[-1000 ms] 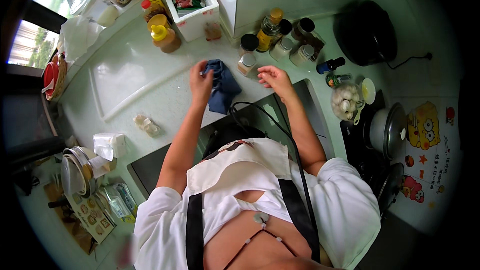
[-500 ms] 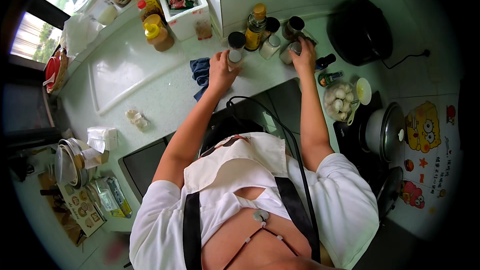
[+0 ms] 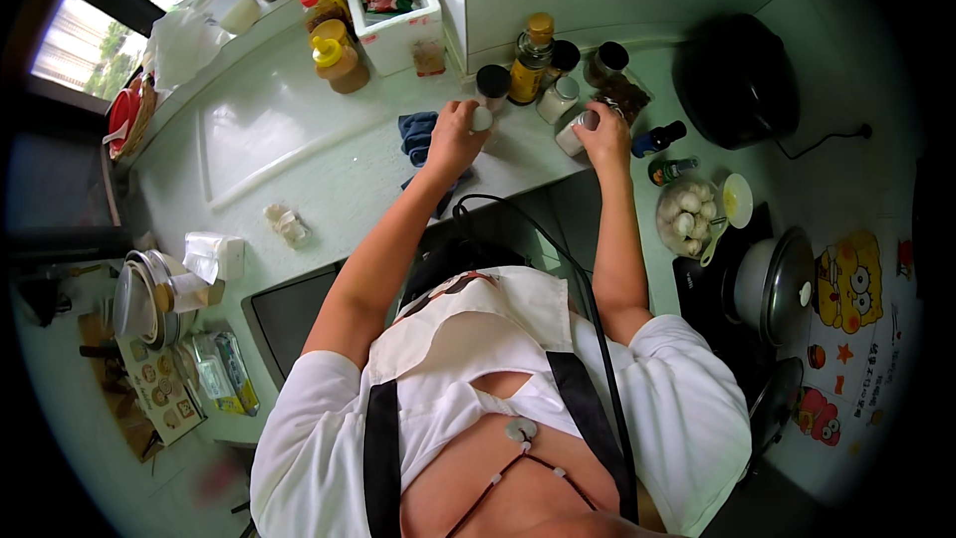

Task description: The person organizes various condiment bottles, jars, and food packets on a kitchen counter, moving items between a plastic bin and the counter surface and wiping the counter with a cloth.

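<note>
We have both hands at the back part of a pale, glossy kitchen counter (image 3: pixel 344 195), each clamped on a small jar. Our left hand (image 3: pixel 453 145) has its fingers and thumb closed around a small clear jar with a pale round lid (image 3: pixel 482 120), mostly hidden by the fingers. Our right hand (image 3: pixel 604 142) grips a small clear glass jar with a silvery lid and whitish contents (image 3: pixel 571 138), near the counter's front edge; we cannot tell whether either jar is touching the counter. A crumpled dark blue cloth (image 3: pixel 417 132) lies just left of our left hand, partly hidden behind it. Just behind the two held jars we see a clear jar with a black lid (image 3: pixel 492 87), a dark glass bottle with a yellow cap (image 3: pixel 529 70) and a silver-lidded jar of white contents (image 3: pixel 559 100). To the right of our right hand lie a small dark blue bottle with a black cap (image 3: pixel 656 139) and a small green bottle (image 3: pixel 670 171), with a clear bowl of white garlic bulbs (image 3: pixel 685 212) nearer us.
</note>
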The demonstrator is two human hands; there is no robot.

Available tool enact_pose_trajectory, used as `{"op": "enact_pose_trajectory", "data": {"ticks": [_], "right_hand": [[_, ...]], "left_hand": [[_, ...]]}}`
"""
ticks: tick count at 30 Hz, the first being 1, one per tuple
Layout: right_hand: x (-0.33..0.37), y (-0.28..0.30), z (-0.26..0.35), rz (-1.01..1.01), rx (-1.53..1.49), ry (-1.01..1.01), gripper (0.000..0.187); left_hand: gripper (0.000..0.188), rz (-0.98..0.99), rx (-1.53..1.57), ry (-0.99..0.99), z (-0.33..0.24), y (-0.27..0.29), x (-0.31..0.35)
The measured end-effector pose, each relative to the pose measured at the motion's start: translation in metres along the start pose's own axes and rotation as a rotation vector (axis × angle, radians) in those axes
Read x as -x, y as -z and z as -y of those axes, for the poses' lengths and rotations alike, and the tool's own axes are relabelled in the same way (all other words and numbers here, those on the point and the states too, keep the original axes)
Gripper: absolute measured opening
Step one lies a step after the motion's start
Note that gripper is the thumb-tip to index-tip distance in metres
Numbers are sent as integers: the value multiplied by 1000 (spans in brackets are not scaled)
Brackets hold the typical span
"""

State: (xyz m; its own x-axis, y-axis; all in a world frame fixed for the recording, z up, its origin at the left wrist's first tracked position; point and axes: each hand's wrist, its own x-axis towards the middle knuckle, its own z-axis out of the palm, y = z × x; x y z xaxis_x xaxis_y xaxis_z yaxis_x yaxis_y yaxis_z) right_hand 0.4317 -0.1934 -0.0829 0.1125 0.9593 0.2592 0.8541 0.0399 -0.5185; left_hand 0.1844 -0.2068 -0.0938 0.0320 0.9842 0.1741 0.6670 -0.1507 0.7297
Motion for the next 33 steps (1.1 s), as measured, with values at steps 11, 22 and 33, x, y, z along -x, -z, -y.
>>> {"op": "enact_pose_trajectory", "data": {"ticks": [11,22,33], "right_hand": [[13,37,120,280,-179,58,38],[29,-81,303,387,-319,604,36],[-4,-223,394,228,-204,529,36]], "left_hand": [[42,-67,188,104,33,90,31],[40,-344,157,247,155,228,40],[39,-248,103,203,265,271,-19]]}}
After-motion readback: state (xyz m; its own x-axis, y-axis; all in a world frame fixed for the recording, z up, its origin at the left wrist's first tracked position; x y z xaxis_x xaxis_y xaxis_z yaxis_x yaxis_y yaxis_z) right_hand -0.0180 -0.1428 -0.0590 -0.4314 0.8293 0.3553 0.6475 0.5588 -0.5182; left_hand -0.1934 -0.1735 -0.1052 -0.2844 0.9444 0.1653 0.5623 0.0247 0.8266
